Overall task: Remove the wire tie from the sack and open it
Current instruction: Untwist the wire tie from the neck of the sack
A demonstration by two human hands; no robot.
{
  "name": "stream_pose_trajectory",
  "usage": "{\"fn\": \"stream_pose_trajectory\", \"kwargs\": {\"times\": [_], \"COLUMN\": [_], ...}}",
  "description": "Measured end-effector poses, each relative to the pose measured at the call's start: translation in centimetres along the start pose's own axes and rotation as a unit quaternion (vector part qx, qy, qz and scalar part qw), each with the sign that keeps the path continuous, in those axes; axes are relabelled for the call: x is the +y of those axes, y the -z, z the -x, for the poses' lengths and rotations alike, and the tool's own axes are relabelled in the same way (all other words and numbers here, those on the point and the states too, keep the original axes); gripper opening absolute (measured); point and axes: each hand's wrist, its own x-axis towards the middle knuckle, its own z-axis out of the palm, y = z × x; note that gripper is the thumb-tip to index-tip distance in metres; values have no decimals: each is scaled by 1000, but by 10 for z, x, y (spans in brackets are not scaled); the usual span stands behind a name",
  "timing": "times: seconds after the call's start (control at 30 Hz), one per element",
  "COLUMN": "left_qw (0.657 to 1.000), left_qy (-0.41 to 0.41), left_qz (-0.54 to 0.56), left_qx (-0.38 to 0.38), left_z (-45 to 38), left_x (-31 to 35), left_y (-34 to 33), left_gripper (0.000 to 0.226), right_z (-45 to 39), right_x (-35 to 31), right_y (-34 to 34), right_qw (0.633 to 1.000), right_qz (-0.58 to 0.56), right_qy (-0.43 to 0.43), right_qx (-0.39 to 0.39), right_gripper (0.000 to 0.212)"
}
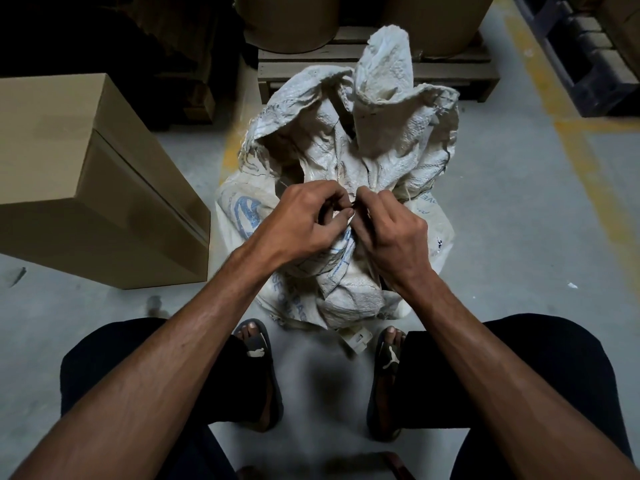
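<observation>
Cardboard fills our left side: a tall brown box lies on the grey concrete floor, well apart from our hands. Farther back, a wooden pallet carries 2 large brown paper rolls, and the sack's raised flap stands in front of it. Yellow painted lines cross the floor to the right, and a dark plastic pallet sits in the far right corner.

Between our knees stands the white woven sack, crumpled, with blue printing on its near face. Its mouth is gathered at the neck, and loose cloth flares upward beyond that point. Our 2 sandalled feet rest on the floor just in front of it, 1 on either side.

We reach forward with both bare forearms, which converge over the sack's neck. Our left hand is curled, knuckles up, its thumb and forefinger pinched together at the gathered cloth. Our right hand mirrors it, fingers bent inward, the tips meeting those of the left. The wire tie shows only as a thin dark strand at the pinch point; each grip appears clenched on it, though the fingers hide most of it.
</observation>
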Motion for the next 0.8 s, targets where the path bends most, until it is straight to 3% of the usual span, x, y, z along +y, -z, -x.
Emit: {"fn": "stream_pose_trajectory", "kwargs": {"times": [0.1,0.3,0.4,0.53,0.73,0.8], "left_qw": [999,986,986,971,940,916], "left_qy": [33,103,108,143,181,219], "left_qz": [13,132,123,192,283,322], "left_qx": [4,18,12,-3,55,94], "left_z": [0,0,1,-2,-3,-7], "left_x": [1,1,2,-4,8,8], "left_y": [-5,3,4,4,-5,-3], "left_gripper": [10,6,5,7,13,17], "right_z": [1,-3,-4,-3,-8,-8], "right_x": [-3,5,4,4,3,5], "right_y": [0,5,5,5,9,10], "right_qw": [999,997,997,997,995,994], "right_qz": [-35,-71,-61,-63,-96,-105], "right_qy": [-17,11,30,35,-3,-17], "right_qx": [10,22,29,19,26,22], "right_gripper": [10,16,22,13,8,7]}}
